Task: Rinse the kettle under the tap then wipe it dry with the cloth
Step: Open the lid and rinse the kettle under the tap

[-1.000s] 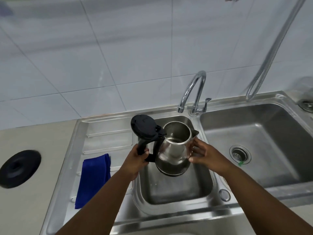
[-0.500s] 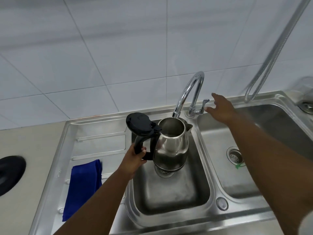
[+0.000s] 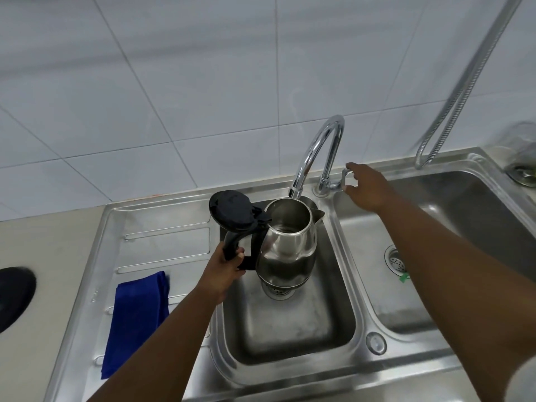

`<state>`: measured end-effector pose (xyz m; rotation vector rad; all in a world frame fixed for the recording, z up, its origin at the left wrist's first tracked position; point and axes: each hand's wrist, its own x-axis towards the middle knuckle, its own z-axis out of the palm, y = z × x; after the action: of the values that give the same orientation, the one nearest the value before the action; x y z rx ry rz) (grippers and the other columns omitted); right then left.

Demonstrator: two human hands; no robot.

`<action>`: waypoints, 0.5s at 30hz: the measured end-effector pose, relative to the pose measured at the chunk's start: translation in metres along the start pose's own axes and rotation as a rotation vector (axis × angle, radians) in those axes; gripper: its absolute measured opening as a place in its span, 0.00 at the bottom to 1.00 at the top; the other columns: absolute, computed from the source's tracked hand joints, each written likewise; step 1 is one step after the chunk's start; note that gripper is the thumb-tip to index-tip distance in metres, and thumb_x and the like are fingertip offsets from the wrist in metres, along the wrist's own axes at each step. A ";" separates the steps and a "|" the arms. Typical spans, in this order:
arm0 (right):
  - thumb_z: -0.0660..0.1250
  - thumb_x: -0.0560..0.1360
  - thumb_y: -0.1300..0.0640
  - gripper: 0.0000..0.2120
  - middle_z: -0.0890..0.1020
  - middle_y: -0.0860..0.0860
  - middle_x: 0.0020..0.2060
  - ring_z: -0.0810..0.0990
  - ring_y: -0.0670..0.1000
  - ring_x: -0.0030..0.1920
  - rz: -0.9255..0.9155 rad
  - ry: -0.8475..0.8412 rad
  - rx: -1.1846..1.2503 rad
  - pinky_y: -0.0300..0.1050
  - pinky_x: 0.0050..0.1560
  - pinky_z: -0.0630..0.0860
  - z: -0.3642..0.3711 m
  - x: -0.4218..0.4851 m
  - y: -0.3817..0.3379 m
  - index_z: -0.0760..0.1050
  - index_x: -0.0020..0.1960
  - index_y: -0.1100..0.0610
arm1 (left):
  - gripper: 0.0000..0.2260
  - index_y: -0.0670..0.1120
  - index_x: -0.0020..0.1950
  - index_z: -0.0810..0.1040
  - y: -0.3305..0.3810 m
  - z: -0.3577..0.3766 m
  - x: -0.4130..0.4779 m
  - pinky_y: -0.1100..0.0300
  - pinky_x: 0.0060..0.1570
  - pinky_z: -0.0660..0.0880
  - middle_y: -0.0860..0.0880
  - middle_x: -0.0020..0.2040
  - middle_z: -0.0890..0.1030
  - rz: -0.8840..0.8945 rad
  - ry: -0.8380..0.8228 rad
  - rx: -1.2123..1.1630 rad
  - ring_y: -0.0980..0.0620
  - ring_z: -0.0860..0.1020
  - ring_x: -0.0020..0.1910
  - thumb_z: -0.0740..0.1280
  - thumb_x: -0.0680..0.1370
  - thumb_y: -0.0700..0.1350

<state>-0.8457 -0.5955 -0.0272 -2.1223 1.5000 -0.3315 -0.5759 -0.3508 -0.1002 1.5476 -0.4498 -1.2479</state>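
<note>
Your left hand point(image 3: 223, 271) grips the kettle point(image 3: 287, 245) by its handle point(image 3: 230, 248), lid point(image 3: 232, 210) open, under the tap point(image 3: 311, 149); your right hand point(image 3: 368, 187) pinches the tap lever point(image 3: 346, 174).

left hand point(image 3: 224, 271) gripping kettle point(image 3: 287, 248) handle under tap point(image 3: 316, 153), right hand point(image 3: 367, 185) pinching tap lever

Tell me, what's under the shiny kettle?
The left hand holds the kettle by its handle above the small sink basin. Under it, the front edge of the round drain peeks out. The kettle's base hides the rest of the drain.
</note>
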 end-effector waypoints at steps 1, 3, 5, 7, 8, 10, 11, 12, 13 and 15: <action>0.69 0.77 0.60 0.29 0.71 0.58 0.72 0.72 0.60 0.70 0.000 0.001 0.000 0.54 0.70 0.69 0.001 0.000 0.000 0.65 0.76 0.59 | 0.11 0.50 0.52 0.74 -0.001 -0.001 0.000 0.48 0.54 0.73 0.48 0.49 0.77 0.001 -0.001 0.003 0.49 0.77 0.53 0.64 0.80 0.33; 0.69 0.77 0.60 0.29 0.72 0.58 0.72 0.72 0.60 0.70 -0.003 0.002 -0.002 0.54 0.69 0.69 0.002 -0.001 0.000 0.65 0.76 0.59 | 0.11 0.49 0.53 0.74 0.000 -0.001 0.000 0.49 0.52 0.74 0.47 0.49 0.77 0.005 -0.003 0.011 0.48 0.77 0.53 0.64 0.80 0.33; 0.69 0.77 0.60 0.29 0.72 0.59 0.71 0.73 0.60 0.69 -0.012 0.005 0.000 0.55 0.69 0.70 0.003 -0.003 0.001 0.65 0.75 0.59 | 0.11 0.50 0.53 0.74 0.000 -0.001 0.001 0.48 0.54 0.74 0.47 0.49 0.77 -0.001 0.002 0.014 0.49 0.77 0.53 0.64 0.80 0.33; 0.69 0.76 0.61 0.27 0.73 0.59 0.70 0.74 0.60 0.68 -0.021 0.027 0.014 0.55 0.68 0.70 0.003 -0.005 0.002 0.67 0.74 0.59 | 0.11 0.50 0.52 0.74 0.001 0.000 0.002 0.48 0.55 0.74 0.47 0.49 0.78 -0.010 0.016 0.007 0.49 0.77 0.53 0.64 0.80 0.33; 0.69 0.76 0.61 0.26 0.74 0.59 0.69 0.75 0.61 0.67 -0.027 0.039 0.018 0.55 0.67 0.71 0.003 -0.006 0.002 0.68 0.73 0.59 | 0.11 0.50 0.52 0.74 0.001 0.001 0.002 0.48 0.56 0.73 0.47 0.49 0.78 -0.013 0.020 0.002 0.50 0.77 0.52 0.64 0.80 0.33; 0.68 0.76 0.62 0.24 0.75 0.58 0.68 0.77 0.61 0.64 -0.049 0.054 0.020 0.53 0.66 0.72 0.005 -0.010 0.004 0.70 0.72 0.59 | 0.12 0.50 0.52 0.74 0.002 0.002 0.003 0.47 0.56 0.73 0.48 0.48 0.77 -0.015 0.027 -0.008 0.51 0.77 0.51 0.63 0.80 0.32; 0.68 0.76 0.62 0.24 0.75 0.58 0.68 0.77 0.60 0.63 -0.058 0.056 0.020 0.53 0.65 0.72 0.005 -0.012 0.005 0.70 0.72 0.59 | 0.12 0.50 0.52 0.74 0.003 0.002 0.003 0.47 0.56 0.73 0.48 0.48 0.77 -0.015 0.031 -0.010 0.51 0.77 0.51 0.63 0.80 0.33; 0.68 0.76 0.62 0.25 0.75 0.57 0.69 0.78 0.60 0.63 -0.062 0.054 0.022 0.52 0.65 0.72 0.006 -0.013 0.005 0.70 0.72 0.59 | 0.11 0.50 0.52 0.74 0.003 0.003 0.004 0.47 0.56 0.74 0.48 0.49 0.78 -0.013 0.036 -0.012 0.51 0.77 0.51 0.63 0.80 0.33; 0.68 0.76 0.62 0.25 0.75 0.57 0.69 0.78 0.59 0.63 -0.062 0.051 0.028 0.52 0.66 0.72 0.007 -0.014 0.006 0.69 0.72 0.58 | 0.11 0.50 0.53 0.74 0.003 0.003 0.005 0.47 0.56 0.74 0.48 0.49 0.78 -0.012 0.041 -0.014 0.51 0.78 0.51 0.63 0.80 0.33; 0.67 0.77 0.61 0.25 0.74 0.56 0.70 0.77 0.58 0.65 -0.057 0.052 0.041 0.50 0.66 0.70 0.008 -0.017 0.007 0.69 0.73 0.57 | 0.10 0.49 0.54 0.74 0.004 0.003 0.007 0.46 0.56 0.74 0.48 0.50 0.78 -0.016 0.049 -0.022 0.49 0.78 0.52 0.64 0.80 0.33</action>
<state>-0.8537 -0.5796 -0.0357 -2.1425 1.4506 -0.4374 -0.5746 -0.3592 -0.0999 1.5622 -0.3920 -1.2205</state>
